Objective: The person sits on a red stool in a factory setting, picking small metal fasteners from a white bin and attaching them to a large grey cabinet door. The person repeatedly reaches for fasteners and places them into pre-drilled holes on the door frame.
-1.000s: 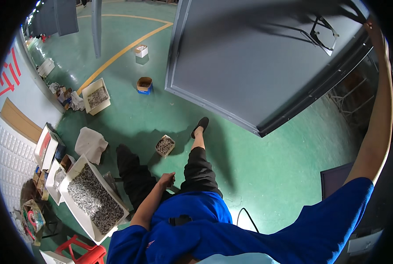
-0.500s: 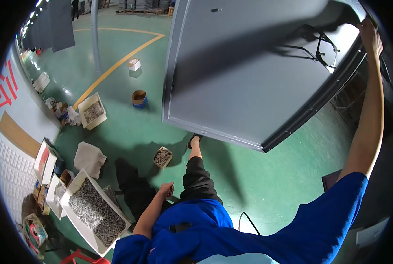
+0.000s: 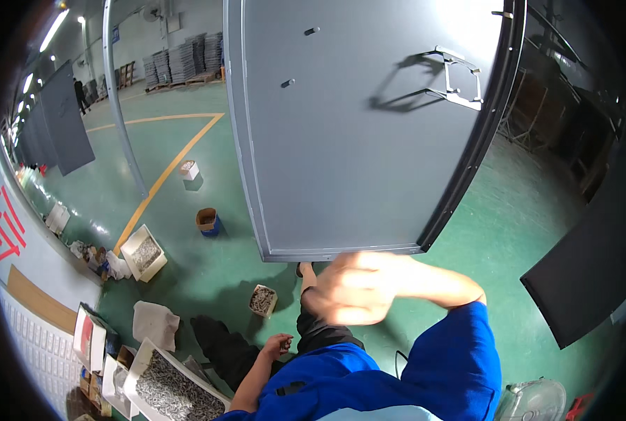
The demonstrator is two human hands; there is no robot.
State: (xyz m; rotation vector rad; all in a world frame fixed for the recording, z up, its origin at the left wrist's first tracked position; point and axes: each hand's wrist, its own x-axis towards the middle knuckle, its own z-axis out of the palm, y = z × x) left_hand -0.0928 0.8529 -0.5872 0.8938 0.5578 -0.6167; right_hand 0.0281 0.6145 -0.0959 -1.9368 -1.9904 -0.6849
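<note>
Blue sleeves frame two bare hands below one grey panel (image 3: 348, 175), which stands before the worker, its support out of view. Just below the panel, the right hand (image 3: 355, 288) blurs across its lower edge; whether the fingers are open or closed, or touch the metal, cannot be told. Farther below, the left hand (image 3: 279, 345) rests by the lap, fingers curled (around what, if anything, is unclear).

With no clear grip on the panel, a bump or a poor support could swing its lower edge into a shin or the right hand. One small box (image 3: 272, 306) of metal pieces, under the panel's lower left corner, could be kicked over by a careless step.

The count, near to far: one large white tub (image 3: 133, 382) of pieces, below and left of the panel; one pale cloth (image 3: 155, 324), also below left; one metal bracket (image 3: 460, 104) on the panel's right side; two short pegs (image 3: 288, 83) on its left; one smaller tub (image 3: 156, 270) and two cartons (image 3: 213, 229), left of it; one pole (image 3: 120, 112), farther left; and, beyond, one distant person (image 3: 81, 95) and stacks (image 3: 186, 63) too overlapped to number.
</note>
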